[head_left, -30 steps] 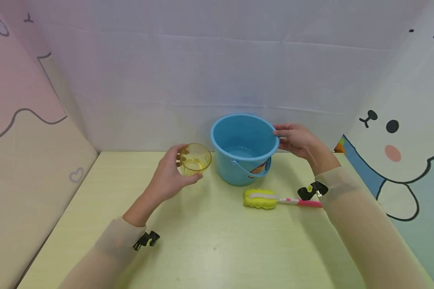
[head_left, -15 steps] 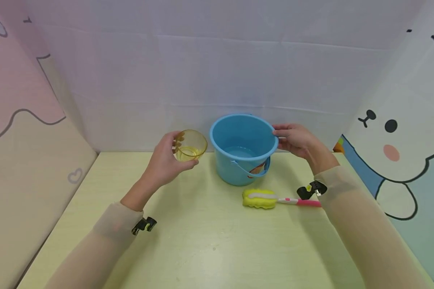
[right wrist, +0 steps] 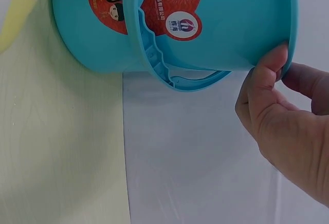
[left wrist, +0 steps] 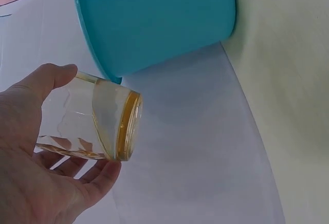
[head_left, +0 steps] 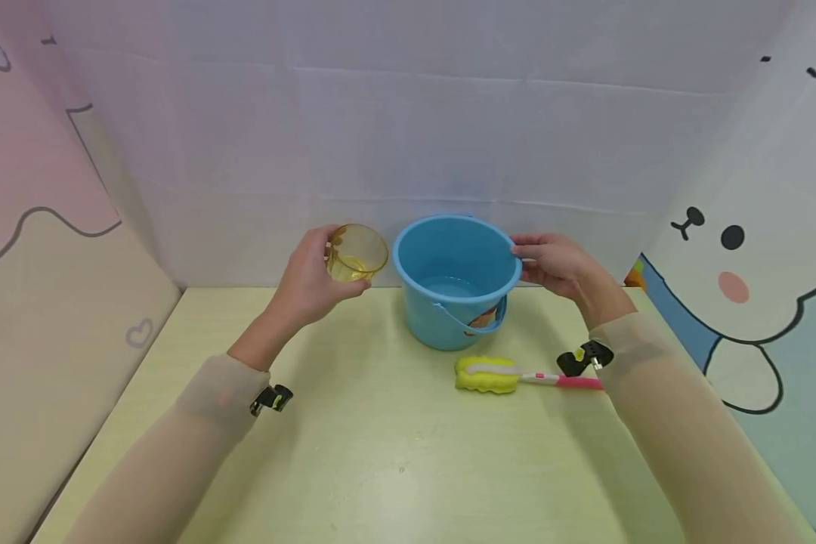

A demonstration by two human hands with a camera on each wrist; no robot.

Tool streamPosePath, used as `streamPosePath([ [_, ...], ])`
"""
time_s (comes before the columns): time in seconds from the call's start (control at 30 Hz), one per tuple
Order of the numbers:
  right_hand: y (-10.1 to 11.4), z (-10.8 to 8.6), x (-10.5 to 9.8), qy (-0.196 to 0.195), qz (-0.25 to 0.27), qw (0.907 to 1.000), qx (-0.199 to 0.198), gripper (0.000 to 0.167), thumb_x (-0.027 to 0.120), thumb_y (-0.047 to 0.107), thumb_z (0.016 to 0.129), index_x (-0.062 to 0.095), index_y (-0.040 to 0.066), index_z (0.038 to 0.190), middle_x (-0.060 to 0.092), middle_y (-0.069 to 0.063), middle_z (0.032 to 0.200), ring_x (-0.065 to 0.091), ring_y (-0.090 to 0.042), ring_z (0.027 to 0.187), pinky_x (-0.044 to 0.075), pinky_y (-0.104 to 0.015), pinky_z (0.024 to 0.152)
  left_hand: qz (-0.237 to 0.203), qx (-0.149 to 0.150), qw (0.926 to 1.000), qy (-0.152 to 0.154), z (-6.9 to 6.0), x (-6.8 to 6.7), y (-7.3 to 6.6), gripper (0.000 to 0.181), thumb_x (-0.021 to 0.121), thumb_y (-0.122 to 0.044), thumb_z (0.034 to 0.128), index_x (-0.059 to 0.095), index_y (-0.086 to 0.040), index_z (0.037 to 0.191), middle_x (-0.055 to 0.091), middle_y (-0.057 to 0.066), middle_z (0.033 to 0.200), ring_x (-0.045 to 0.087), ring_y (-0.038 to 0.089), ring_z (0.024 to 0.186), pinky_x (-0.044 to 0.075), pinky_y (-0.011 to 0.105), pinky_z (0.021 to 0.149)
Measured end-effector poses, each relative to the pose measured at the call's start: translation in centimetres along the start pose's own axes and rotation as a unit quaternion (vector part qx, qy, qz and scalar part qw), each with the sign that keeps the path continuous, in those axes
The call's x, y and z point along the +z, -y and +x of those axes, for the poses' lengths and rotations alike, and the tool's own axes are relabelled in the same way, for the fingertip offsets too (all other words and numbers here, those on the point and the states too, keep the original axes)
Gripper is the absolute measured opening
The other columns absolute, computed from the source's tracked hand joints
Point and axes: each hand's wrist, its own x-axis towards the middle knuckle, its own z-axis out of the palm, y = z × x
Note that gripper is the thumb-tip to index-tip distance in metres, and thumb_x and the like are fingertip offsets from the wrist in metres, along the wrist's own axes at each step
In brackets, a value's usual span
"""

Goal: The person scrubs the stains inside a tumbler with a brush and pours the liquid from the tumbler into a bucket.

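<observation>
the pale table (head_left: 381, 453) ran back to a whitish backdrop (head_left: 408, 136), with a printed panel (head_left: 775, 189) of cartoon shapes on my right. a brush (head_left: 487, 375) with a yellow sponge head lay in front of the blue bucket (head_left: 425, 321), its pink handle running rightward until my right sleeve (head_left: 673, 408) covered the end. the bucket stood near the back of the table, its wall between the cup (head_left: 357, 251) and my right hand (head_left: 554, 263), whose fingers were pinching the rim at the right side. the carrying handle (right wrist: 132, 18) hung down across a red label (right wrist: 164, 13). inside the bucket i could see a pale round floor, though i couldn't tell whether water lay on it. my left hand (head_left: 309, 281) held the see-through, yellowish cup up off the table, just left of the bucket's rim, with the thumb on one side and the fingers curled round the other. the cup's mouth faced up, and yellow showed at its bottom; i couldn't tell whether that was liquid or tinted glass.
</observation>
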Motion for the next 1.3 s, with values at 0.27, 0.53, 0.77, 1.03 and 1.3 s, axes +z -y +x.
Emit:
streamPosePath([
  [0.27,-0.3,0.1,-0.1,-0.005,0.007,1.0,0.002,0.057,0.057,0.016,0.111,0.037,-0.001,0.162,0.051,-0.021,0.147,0.068,-0.022,0.102,0.06,-0.029,0.087,0.019,0.001,0.9998,0.006,1.3,-0.1,-0.5,0.094,0.094,-0.023,0.0797,0.042,0.002,0.154,0.05,0.019,0.146,0.05,0.036,0.129,0.051,0.053,0.105],
  [0.53,-0.5,0.2,0.0,-0.005,0.011,0.9999,0.003,0.059,0.057,0.017,0.111,0.036,-0.001,0.162,0.052,-0.02,0.147,0.068,-0.024,0.105,0.061,-0.03,0.088,0.039,0.019,0.999,0.008,2.6,-0.2,-0.8,0.092,0.094,-0.024,0.0794,0.045,0.001,0.153,0.051,0.019,0.146,0.049,0.035,0.131,0.049,0.055,0.106],
  [0.77,-0.5,0.2,0.0,0.003,0.004,1.0,0.0,0.059,0.055,0.017,0.112,0.034,-0.001,0.164,0.046,-0.023,0.154,0.067,-0.024,0.108,0.06,-0.029,0.089,0.05,0.038,0.998,0.007,3.6,-0.1,-1.2,0.089,0.094,-0.02,0.0787,0.047,-0.001,0.152,0.051,0.016,0.145,0.048,0.033,0.131,0.048,0.053,0.107],
  [1.03,-0.6,0.1,0.0,0.0,0.009,1.0,0.001,0.058,0.054,0.017,0.112,0.034,0.0,0.164,0.045,-0.023,0.155,0.068,-0.023,0.107,0.06,-0.028,0.088,0.074,0.048,0.9961,0.007,4.4,0.3,-1.6,0.089,0.094,-0.02,0.0787,0.047,-0.003,0.153,0.051,0.017,0.142,0.048,0.035,0.129,0.05,0.053,0.104],
  [1.3,-0.6,0.1,0.1,-0.003,0.009,1.0,0.0,0.057,0.054,0.017,0.112,0.035,0.0,0.163,0.046,-0.022,0.153,0.068,-0.023,0.107,0.06,-0.029,0.088,0.099,0.059,0.9932,0.01,4.9,0.6,-2.1,0.09,0.095,-0.019,0.0787,0.047,-0.003,0.153,0.05,0.018,0.142,0.047,0.038,0.13,0.049,0.054,0.104],
])
